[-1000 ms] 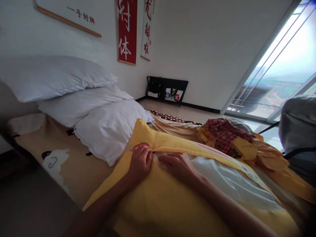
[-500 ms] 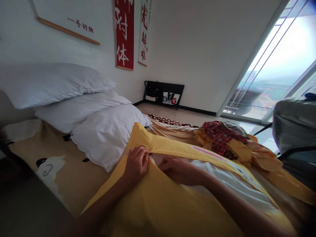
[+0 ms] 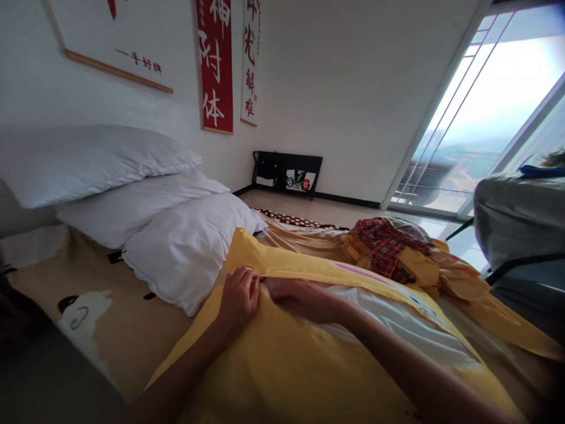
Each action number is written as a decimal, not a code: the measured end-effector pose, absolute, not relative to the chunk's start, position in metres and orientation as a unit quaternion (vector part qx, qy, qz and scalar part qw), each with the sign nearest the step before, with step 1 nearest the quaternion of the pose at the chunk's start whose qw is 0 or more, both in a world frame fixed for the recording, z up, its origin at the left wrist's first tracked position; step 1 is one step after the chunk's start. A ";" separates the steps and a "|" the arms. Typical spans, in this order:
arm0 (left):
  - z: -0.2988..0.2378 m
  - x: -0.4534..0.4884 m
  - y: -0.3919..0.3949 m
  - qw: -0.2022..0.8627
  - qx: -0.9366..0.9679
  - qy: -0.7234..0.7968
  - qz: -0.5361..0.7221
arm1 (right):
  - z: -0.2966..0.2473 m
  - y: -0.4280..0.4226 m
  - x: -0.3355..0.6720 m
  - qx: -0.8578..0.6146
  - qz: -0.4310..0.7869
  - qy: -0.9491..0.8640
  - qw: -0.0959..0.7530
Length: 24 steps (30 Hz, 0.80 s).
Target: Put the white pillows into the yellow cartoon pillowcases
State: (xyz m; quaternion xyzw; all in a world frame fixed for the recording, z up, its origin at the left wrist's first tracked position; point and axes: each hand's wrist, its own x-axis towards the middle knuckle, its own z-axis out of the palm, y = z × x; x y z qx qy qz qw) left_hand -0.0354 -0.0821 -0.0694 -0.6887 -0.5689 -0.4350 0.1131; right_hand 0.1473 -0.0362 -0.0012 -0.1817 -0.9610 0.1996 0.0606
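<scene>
Gripping smooth yellow cloth [image 3: 282,359], the left hand [image 3: 241,294] creases its edge.

**Left hand [image 3: 241,295] and right hand [image 3: 309,299], both bare**

Near the middle of the frame, the left hand has a rounded back, its fingers [image 3: 237,279] close together and the knuckles softly ridged. The left forearm [image 3: 189,355] is bare as well, slim at the wrist and wider toward the lower left, where shadow blurs its outline. Just right of it, the right hand shows a smooth, gently curved back; its fingertips are hidden. The right forearm [image 3: 397,356], also bare, looks long and tapered, broadening toward the lower right. Nails are too dim and small to make out.
</scene>
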 end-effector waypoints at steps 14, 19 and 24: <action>-0.063 -0.031 -0.075 0.109 -0.657 -0.574 -0.476 | 0.013 -0.042 0.108 -0.296 -0.133 -0.946 0.013; -0.067 -0.035 -0.075 0.123 -0.666 -0.563 -0.474 | 0.020 -0.042 0.107 -0.229 -0.165 -0.959 0.020; -0.059 -0.038 -0.076 0.094 -0.697 -0.534 -0.469 | 0.039 -0.047 0.100 -0.190 -0.189 -0.963 -0.010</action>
